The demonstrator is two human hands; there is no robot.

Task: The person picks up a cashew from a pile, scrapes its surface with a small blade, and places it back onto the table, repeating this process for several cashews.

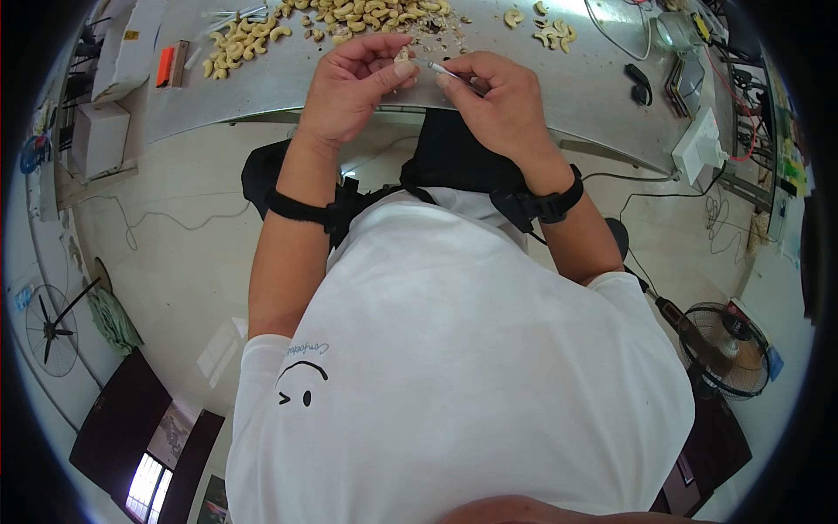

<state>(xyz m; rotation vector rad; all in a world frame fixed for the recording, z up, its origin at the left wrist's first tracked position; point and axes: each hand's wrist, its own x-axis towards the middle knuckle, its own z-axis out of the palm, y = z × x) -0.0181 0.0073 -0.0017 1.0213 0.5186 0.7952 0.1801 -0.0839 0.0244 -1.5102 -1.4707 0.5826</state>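
Over the near edge of a metal table (262, 87), my left hand (362, 83) pinches a cashew nut (403, 56) between thumb and fingers. My right hand (493, 92) is closed on a thin white-handled tool (439, 69); its narrow tip points left and meets or nearly meets the nut. Beyond my hands lies a large pile of cashews (367, 12), with crumbs and skin bits beside it. A second group of cashews (234, 48) sits to the left, and a small group (554, 33) to the right.
An orange and brown box (171, 65) rests on the table's left side. At the right are a black object (639, 85), a glass jar (676, 31), a white power strip (698, 148) and cables. A floor fan (726, 349) stands behind on the right.
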